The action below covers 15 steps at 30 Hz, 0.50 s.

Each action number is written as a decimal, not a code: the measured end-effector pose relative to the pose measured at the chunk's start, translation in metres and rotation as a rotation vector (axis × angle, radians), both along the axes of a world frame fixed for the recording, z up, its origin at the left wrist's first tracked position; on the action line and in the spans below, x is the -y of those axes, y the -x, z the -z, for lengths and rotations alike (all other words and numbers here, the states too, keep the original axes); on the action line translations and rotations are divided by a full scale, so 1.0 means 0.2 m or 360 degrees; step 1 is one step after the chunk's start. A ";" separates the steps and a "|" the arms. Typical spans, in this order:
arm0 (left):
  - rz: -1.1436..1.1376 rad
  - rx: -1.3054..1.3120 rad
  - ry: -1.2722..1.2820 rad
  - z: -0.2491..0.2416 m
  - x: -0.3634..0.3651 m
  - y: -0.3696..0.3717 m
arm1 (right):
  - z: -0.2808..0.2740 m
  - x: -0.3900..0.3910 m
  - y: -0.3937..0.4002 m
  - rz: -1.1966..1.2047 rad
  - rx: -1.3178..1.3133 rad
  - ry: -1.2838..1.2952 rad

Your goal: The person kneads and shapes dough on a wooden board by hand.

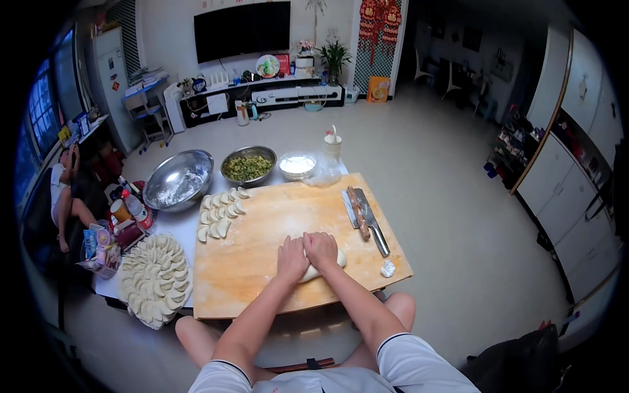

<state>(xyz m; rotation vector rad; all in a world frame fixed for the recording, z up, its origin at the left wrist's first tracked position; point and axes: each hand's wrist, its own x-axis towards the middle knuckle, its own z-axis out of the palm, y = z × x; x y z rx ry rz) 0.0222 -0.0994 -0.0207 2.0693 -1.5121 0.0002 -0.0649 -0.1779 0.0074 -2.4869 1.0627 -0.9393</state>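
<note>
A lump of pale dough [311, 273] lies near the front of the wooden board [262, 281]. My left hand [292, 258] and my right hand [320, 250] press on it side by side, fingers curled over it and partly hiding it. To the right, a cleaver [378, 234] lies on the board with a floury rolling pin [358, 213] beside it. Near the right edge sits a small crumpled white lump [388, 268]. Rows of folded dumplings [219, 211] stand at the board's back left.
Behind the board are a metal bowl [178, 181], a bowl of green filling [247, 166] and a bowl of flour [297, 165]. A round tray of dumplings [156, 278] is at left, near a bottle [134, 208]. Another person [65, 190] sits at far left.
</note>
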 end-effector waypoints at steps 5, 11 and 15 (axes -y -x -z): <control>0.0158 0.0093 -0.0012 -0.01 -0.16 0.04 | 0.02 -0.17 0.15 -0.0232 0.0155 0.0213; 0.0462 0.0082 0.0017 -0.40 -0.47 0.18 | -0.14 -0.41 0.36 -0.0170 0.0168 0.0239; 0.0454 0.0141 0.0196 -0.24 -0.46 0.25 | -0.07 -0.47 0.38 -0.0082 0.0320 0.0679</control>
